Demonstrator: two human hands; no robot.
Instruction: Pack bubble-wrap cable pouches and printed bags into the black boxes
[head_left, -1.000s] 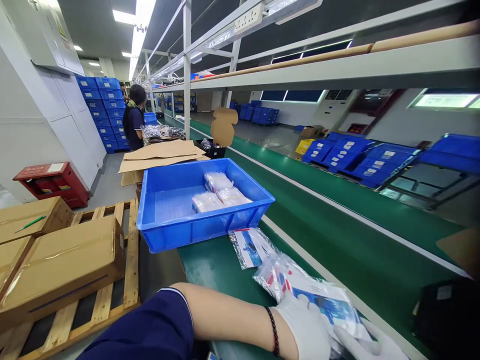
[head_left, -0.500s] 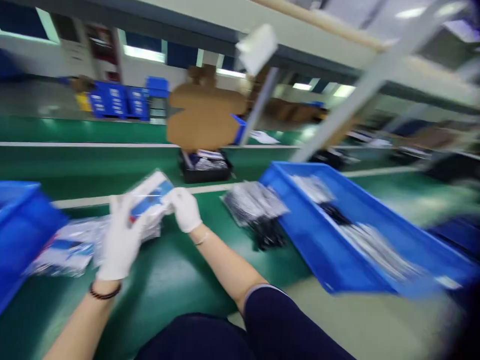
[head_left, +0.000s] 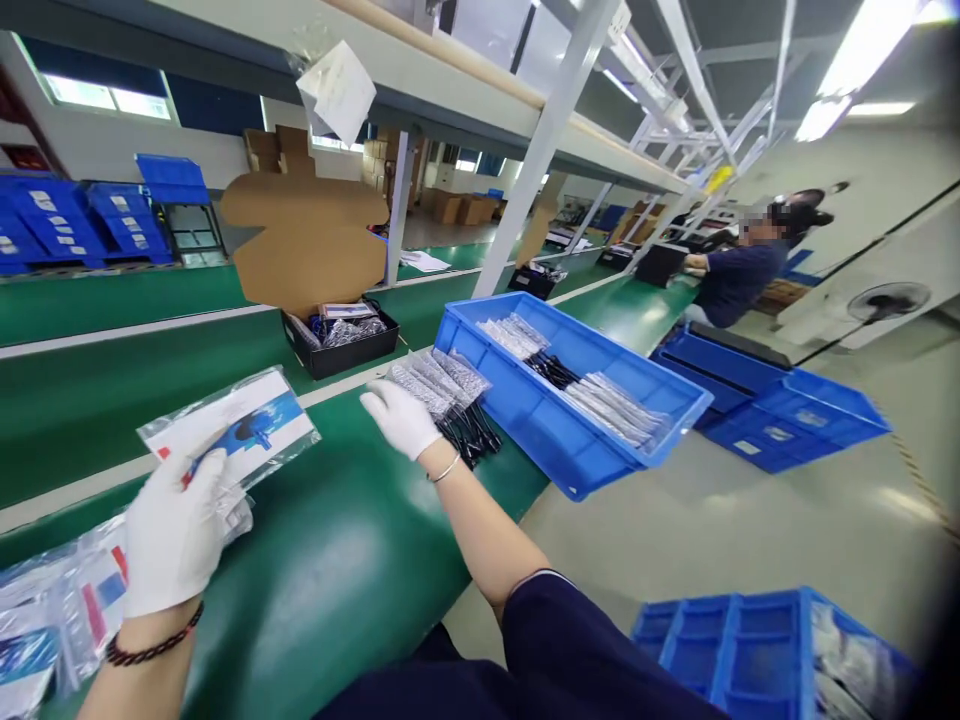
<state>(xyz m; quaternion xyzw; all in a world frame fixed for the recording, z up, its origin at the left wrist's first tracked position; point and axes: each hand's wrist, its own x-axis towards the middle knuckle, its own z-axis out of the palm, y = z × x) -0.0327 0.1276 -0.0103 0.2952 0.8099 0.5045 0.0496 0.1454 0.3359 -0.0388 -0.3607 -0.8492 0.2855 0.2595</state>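
My left hand (head_left: 174, 530), in a white glove, grips a clear plastic packet (head_left: 244, 425) holding a white card with a blue picture. Below it, more such packets (head_left: 90, 590) lie on the green work surface (head_left: 330, 560). My right hand (head_left: 401, 415), also gloved, is empty with fingers extended and slightly apart, just left of a pile of bubble-wrapped items (head_left: 439, 380) with black cables. Whether its fingertips touch the wrap is unclear.
A blue bin (head_left: 585, 400) with wrapped items stands right of the pile. Behind my hands is an open black box (head_left: 341, 350) with a cardboard flap. More blue bins (head_left: 795, 410) and a person (head_left: 742, 270) are at the right.
My view has swung right. My right hand has let go of the packet and moved right towards the bubble-wrapped pile, while my left hand keeps holding the packet.
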